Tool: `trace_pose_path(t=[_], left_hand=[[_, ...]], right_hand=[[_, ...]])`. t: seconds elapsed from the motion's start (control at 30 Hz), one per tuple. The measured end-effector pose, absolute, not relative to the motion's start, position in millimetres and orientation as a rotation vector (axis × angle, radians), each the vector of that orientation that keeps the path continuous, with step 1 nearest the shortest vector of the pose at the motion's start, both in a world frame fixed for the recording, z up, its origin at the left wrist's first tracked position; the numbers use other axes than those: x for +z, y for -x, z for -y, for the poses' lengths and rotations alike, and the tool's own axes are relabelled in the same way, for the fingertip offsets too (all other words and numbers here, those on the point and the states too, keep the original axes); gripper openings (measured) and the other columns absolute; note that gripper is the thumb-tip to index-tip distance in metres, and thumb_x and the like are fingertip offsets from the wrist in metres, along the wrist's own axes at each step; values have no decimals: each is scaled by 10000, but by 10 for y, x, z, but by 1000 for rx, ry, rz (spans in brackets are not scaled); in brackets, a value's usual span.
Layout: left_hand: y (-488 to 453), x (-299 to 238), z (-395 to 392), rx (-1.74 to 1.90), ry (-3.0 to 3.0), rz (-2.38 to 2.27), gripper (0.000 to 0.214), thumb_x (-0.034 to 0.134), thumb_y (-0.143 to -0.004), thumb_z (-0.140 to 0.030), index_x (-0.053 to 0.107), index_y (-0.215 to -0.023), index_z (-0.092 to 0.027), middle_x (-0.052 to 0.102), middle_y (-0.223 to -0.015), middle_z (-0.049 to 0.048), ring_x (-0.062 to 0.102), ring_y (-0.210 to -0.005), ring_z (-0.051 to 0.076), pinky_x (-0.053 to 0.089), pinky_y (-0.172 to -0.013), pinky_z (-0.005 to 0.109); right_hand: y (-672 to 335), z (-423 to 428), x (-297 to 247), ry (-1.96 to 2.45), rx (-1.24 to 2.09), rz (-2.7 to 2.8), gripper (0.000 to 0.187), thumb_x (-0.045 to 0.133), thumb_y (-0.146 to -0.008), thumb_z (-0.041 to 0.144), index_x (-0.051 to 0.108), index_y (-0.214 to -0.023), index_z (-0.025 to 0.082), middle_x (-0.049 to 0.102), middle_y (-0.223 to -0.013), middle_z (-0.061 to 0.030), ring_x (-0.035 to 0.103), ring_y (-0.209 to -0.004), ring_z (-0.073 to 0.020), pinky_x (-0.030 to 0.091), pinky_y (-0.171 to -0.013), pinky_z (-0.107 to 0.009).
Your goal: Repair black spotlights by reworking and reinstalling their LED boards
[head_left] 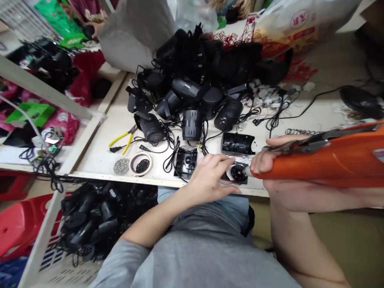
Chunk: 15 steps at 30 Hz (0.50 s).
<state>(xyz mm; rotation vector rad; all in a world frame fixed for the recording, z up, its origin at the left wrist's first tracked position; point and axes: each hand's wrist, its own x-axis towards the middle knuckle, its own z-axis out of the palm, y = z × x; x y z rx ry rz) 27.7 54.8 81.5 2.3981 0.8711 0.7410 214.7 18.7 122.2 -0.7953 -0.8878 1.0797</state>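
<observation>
My right hand (277, 158) is wrapped round an orange electric screwdriver (324, 158), its tip pointing left onto a small round black-and-white part (238, 173) at the table's near edge. My left hand (210, 178) rests on that part from the left, fingers curled round it to steady it. A black housing half (186, 160) lies just left of my left hand. Another open black shell (238, 143) sits right behind the part.
A heap of black lamp housings (195, 84) with cords fills the table's middle. Yellow-handled pliers (124, 140), a tape roll (141, 164) and a pile of screws (121, 166) lie at the left. A crate of black parts (90, 220) stands below the table.
</observation>
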Motion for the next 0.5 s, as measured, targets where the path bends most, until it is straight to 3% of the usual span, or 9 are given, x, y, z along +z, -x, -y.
trace_pose_path(t=[0.1,0.2,0.33,0.5], left_hand=[[-571,669,-547,639,-2262,-881,766,878,-699,-517,587,-1340,-215,620,-1291,112,597,-1168,299,511,-999,447],[-592,615,-617,613,-2200,-872,613,867,-718,-497,660,-1216,-205,638,-1194,95,630,-1095,278,535,-956,422],[-565,642,-610,552,-2272,-847,480,802,-801,-453,677,-1170,-172,667,-1091,85,659,-1029,261,549,-907,382],[-581,654,-587,507,-2355,-863,436,744,-841,-469,675,-1169,-190,671,-1103,82,662,-1036,260,555,-901,379]], right_hand=[[-2128,-228,1196,665,988,896,874,367,-718,976,717,-1104,274,691,-1015,-99,598,-562,-212,482,-508,-412],[-2116,-232,1203,678,939,928,869,353,-740,964,714,-1078,250,686,-913,-96,549,-522,-205,470,-538,-428],[-2101,-202,1245,727,979,955,767,477,-722,930,714,-1059,283,671,-843,-59,554,-539,-225,462,-554,-427],[-2079,-202,1253,701,925,968,858,288,-735,979,705,-1065,306,702,-938,-68,580,-538,-224,483,-515,-421]])
